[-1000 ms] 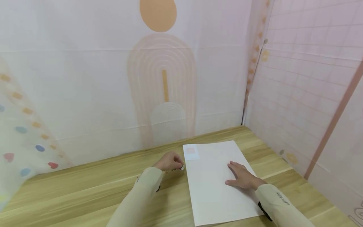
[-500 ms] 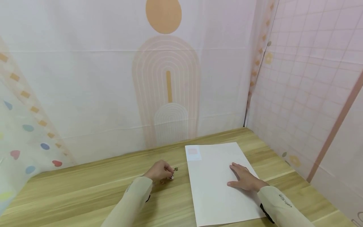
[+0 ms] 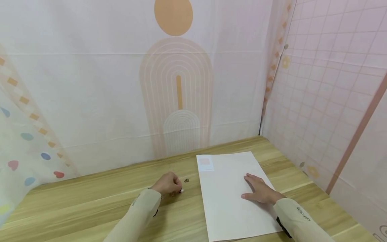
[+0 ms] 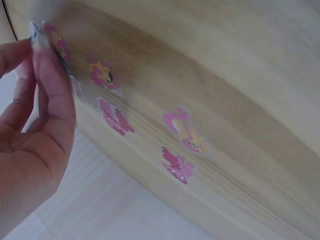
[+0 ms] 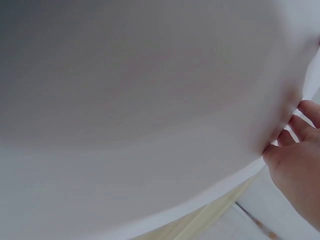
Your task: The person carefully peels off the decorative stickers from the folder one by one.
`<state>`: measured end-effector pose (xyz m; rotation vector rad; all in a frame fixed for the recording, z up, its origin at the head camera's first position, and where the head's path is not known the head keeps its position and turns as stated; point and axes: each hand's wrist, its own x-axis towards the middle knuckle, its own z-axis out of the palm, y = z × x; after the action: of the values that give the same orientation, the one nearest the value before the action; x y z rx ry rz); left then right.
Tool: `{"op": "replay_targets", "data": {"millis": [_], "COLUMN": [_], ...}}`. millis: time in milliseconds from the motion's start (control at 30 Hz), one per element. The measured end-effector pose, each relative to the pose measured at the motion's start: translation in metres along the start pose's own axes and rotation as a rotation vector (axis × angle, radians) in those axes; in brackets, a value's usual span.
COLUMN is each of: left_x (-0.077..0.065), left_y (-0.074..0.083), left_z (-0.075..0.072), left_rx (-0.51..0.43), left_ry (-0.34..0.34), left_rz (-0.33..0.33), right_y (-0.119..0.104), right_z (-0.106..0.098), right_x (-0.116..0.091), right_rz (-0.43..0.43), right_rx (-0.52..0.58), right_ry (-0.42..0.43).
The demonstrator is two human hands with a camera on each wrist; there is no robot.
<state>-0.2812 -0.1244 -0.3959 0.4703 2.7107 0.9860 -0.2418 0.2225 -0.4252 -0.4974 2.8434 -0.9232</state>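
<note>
My left hand (image 3: 167,183) is just above the table, left of a white sheet, and pinches a small white sticker (image 4: 34,31) with blue marks between thumb and fingertips. In the left wrist view, several pink and yellow cartoon stickers lie on the wood, among them a pink one (image 4: 116,117) and a yellow-and-pink one (image 4: 186,131). A small dark sticker (image 3: 186,180) shows between that hand and the sheet. My right hand (image 3: 259,190) rests with spread fingers on the right part of the white sheet (image 3: 225,208). Its fingertips touch the paper in the right wrist view.
A pale label with a pink square (image 3: 205,163) is at the sheet's far left corner. The wood-grain table (image 3: 90,201) meets a patterned cloth backdrop (image 3: 105,101) at the back and another cloth (image 3: 332,101) on the right.
My left hand has moved left and nearer to me, away from the sheet's edge, with the small sticker still pinched. The dark sticker has come into view. My right hand stays on the sheet.
</note>
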Motion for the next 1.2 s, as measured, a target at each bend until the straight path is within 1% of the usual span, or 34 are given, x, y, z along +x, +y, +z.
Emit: {"op": "replay_targets", "data": {"millis": [233,433,533,700,767,833,1000,1133,1200], "left_x": [-0.002,-0.003,-0.002,-0.001,0.000,0.001,0.002,0.002,0.001], "left_y": [0.000,-0.006,-0.008,-0.007,-0.006,-0.006,-0.005,-0.001,0.001], "left_z": [0.001,0.004,0.006,0.009,0.009,0.010,0.011,0.011,0.011], "left_rx": [0.015,0.031,0.058,0.127,0.148,0.185,0.236,0.271,0.287], "left_ry": [0.042,0.072,0.092,0.125,0.127,0.130,0.112,0.099,0.097], "left_rz": [-0.011,0.020,0.035,0.030,0.030,0.052,0.119,0.130,0.123], "right_y": [0.001,0.001,0.000,0.000,0.000,0.001,0.001,0.001,0.002], "right_z": [0.000,0.000,0.000,0.000,0.000,0.000,0.000,0.000,0.000], "right_x": [0.000,-0.001,-0.001,-0.001,-0.001,-0.001,-0.001,0.000,0.000], "right_rz": [-0.009,0.004,0.011,0.016,0.016,0.015,0.016,0.014,0.011], "right_rx": [-0.002,0.014,0.016,0.007,0.006,0.007,0.010,0.013,0.013], "right_ry": [0.002,-0.008,-0.014,-0.016,-0.017,-0.017,-0.021,-0.019,-0.014]}}
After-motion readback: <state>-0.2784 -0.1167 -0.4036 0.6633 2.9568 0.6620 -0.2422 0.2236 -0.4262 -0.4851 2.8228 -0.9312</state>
